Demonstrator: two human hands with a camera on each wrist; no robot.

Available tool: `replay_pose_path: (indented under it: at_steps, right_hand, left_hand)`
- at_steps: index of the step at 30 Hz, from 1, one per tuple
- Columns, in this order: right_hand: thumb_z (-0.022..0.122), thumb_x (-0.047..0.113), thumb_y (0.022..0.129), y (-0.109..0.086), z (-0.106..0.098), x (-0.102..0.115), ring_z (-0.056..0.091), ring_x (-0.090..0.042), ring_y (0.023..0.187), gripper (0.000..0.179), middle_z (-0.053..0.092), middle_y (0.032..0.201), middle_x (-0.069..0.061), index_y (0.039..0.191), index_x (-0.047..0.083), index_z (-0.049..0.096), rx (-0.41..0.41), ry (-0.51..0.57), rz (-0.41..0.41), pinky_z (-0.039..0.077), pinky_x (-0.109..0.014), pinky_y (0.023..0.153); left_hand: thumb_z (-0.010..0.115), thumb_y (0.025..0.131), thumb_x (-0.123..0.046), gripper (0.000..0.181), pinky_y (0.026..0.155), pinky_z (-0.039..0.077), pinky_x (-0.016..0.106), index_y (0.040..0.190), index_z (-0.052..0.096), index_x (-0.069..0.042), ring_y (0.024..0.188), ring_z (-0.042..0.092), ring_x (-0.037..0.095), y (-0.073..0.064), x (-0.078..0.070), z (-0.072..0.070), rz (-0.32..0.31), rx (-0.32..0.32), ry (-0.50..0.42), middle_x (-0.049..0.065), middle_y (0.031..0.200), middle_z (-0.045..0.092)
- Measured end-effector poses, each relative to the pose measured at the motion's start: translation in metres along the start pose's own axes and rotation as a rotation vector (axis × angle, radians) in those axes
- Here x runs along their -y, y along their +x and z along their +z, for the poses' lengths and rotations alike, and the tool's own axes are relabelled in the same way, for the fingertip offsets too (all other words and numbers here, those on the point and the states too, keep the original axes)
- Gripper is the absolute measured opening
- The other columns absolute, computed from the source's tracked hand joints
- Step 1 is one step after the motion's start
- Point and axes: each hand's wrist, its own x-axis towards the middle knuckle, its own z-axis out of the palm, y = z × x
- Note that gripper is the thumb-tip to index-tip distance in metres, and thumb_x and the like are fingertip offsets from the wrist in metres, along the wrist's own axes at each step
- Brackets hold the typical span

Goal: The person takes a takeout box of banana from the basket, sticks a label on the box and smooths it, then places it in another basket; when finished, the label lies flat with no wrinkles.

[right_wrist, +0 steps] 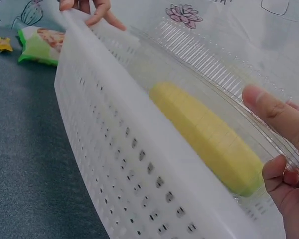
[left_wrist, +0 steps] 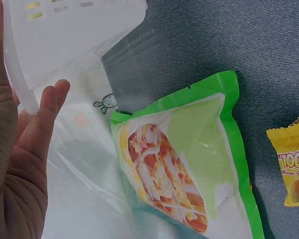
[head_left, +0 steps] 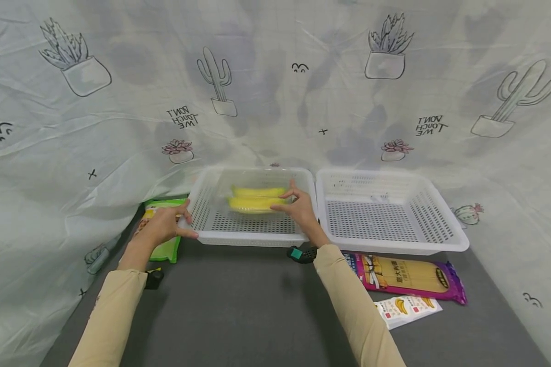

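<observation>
In the head view, my left hand (head_left: 165, 224) grips the left end of a white perforated plastic basket (head_left: 252, 240), with fingers and thumb at its rim. My right hand (head_left: 303, 209) pinches the right end of a clear plastic box (right_wrist: 204, 69) inside that basket. Two long yellow pieces (head_left: 257, 205) lie side by side in the box; the right wrist view shows a greenish tip on one, but their kind is unclear. Beside my left hand lies a green food bag (left_wrist: 189, 159) with a picture of food on its front.
A second white basket (head_left: 395, 246) stands against the first on the right. In front of it lie a purple-edged pack of spaghetti (head_left: 408, 275) and a white packet with banana pictures (head_left: 408, 307). A small yellow candy packet (left_wrist: 295, 164) is near the green bag. Patterned cloth hangs behind.
</observation>
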Motion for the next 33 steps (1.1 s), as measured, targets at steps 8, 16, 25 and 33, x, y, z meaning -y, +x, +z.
replay_pose_path:
  at_steps: [8, 16, 25, 33]
  right_hand:
    - [0.083, 0.011, 0.075, -0.003, -0.008, 0.0, 0.037, -0.007, 0.046, 0.032, 0.021, 0.158, -0.005, 0.099, -0.003, 0.067, -0.012, 0.002, 0.005, 0.049, -0.045, 0.063]
    - [0.082, 0.012, 0.076, -0.005, -0.015, 0.008, 0.037, -0.007, 0.045, 0.036, 0.019, 0.158, -0.004, 0.102, -0.007, 0.065, 0.008, 0.015, -0.038, 0.044, -0.025, 0.055]
    - [0.08, 0.011, 0.078, -0.008, -0.019, 0.014, 0.039, -0.009, 0.047, 0.032, 0.018, 0.159, -0.005, 0.102, -0.005, 0.065, 0.015, 0.051, -0.038, 0.039, -0.021, 0.051]
    - [0.078, 0.007, 0.079, -0.012, -0.023, 0.02, 0.038, -0.011, 0.046, 0.027, 0.019, 0.159, -0.006, 0.1, -0.004, 0.065, 0.025, 0.091, -0.047, 0.04, -0.022, 0.052]
  left_hand:
    - [0.086, 0.065, -0.04, 0.036, 0.061, 0.032, 0.033, 0.078, 0.064, -0.015, 0.066, 0.037, 0.021, -0.001, -0.002, 0.001, 0.026, 0.008, -0.007, 0.028, 0.148, 0.031]
    - [0.086, 0.065, -0.041, 0.037, 0.059, 0.033, 0.032, 0.079, 0.064, -0.014, 0.065, 0.038, 0.021, -0.002, -0.002, -0.003, 0.016, 0.01, 0.0, 0.028, 0.148, 0.031]
    - [0.087, 0.064, -0.038, 0.037, 0.055, 0.03, 0.03, 0.076, 0.062, -0.013, 0.061, 0.028, 0.018, -0.002, -0.003, -0.002, 0.017, -0.012, -0.006, 0.026, 0.148, 0.031]
    - [0.089, 0.062, -0.034, 0.038, 0.058, 0.036, 0.03, 0.077, 0.063, -0.011, 0.06, 0.041, 0.018, -0.003, 0.001, 0.001, 0.073, -0.059, -0.005, 0.027, 0.145, 0.038]
